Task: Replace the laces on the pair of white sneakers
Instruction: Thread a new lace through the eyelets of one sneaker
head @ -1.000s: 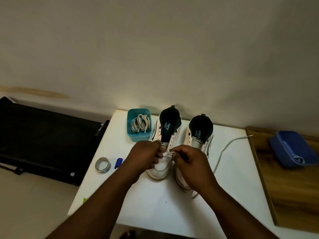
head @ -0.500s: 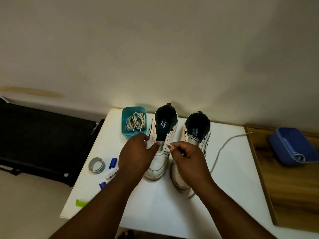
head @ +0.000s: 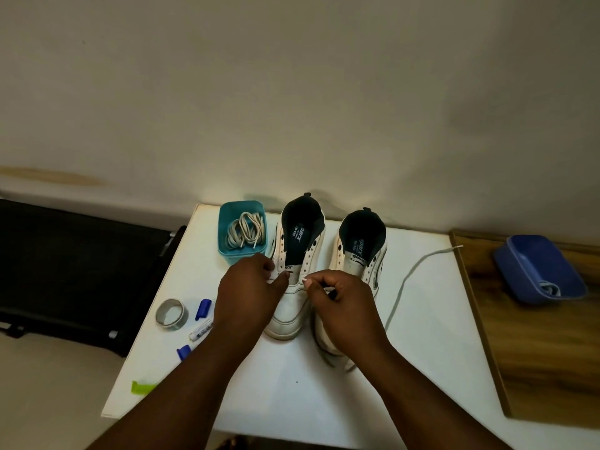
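Left sneaker (head: 293,287): white, dark tongue folded up, eyelets bare, standing on the white table (head: 292,384) toe toward the person, just beside the right sneaker (head: 360,254), likewise unlaced as far as can be seen. Left hand (head: 246,293): fingers curled at the lowest eyelets on the shoe's left side, thumb lying across the vamp; it seems to pinch the eyelet flap or a lace end, though the contact is too small to tell. Right hand (head: 337,300): fingers curled, pinching what looks like a lace tip near the lowest eyelet on the opposite side. Lace (head: 402,287): pale, trailing from behind the right hand across the table toward the wooden board (head: 535,352). Step in hand, by judgement: threading the first eyelet pair; best done by steadying the flap, feeding the stiff tip straight through, then evening both ends before crossing upward. Risk: the long loose tail snagging on the shoe. Teal tub (head: 242,233): beside the left sneaker, holds a coil of pale laces (head: 245,228). Blue tray (head: 539,271): on the wooden board, well apart, holds a small pale bundle, possibly laces. Sundries at left: tape roll (head: 171,314), marker (head: 201,329), blue cap (head: 203,308).
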{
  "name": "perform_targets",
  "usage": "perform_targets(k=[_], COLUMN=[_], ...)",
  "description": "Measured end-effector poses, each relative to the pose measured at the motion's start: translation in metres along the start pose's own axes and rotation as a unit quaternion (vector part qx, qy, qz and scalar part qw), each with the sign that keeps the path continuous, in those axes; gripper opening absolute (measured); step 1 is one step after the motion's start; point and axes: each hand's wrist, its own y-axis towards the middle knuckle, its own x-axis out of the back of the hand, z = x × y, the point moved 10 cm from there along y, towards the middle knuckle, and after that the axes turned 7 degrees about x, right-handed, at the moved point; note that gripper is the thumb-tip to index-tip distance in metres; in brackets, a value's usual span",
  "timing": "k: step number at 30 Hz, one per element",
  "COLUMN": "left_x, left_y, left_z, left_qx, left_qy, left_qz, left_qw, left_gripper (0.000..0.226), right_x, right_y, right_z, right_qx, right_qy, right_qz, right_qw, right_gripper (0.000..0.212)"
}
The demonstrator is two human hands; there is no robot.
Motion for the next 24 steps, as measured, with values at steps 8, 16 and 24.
perform_targets(k=[8,16,24], left_x=[-0.016,-0.015,-0.01], left_y=[0.003,0.003,0.002], left_z=[0.009,-0.002,-0.001], left_qx=[0.019,0.017,0.001], left_qy=[-0.025,0.0,-0.063], left_qz=[0.081,0.039,0.062], left_qw=[0.996,0.999,0.996], left_gripper=[0.035,0.033,0.014], right_x=[-0.001,-0.01,-0.024], right_y=[0.003,0.001,0.008], right_z=[-0.004,0.014,0.015], right_qx=[0.02,0.045,0.071], right_qy=[-0.1,-0.195,-0.095], right_qz=[-0.022,-0.017,-0.007], right_qw=[0.995,0.98,0.993], right_gripper=[0.014,0.018,0.015])
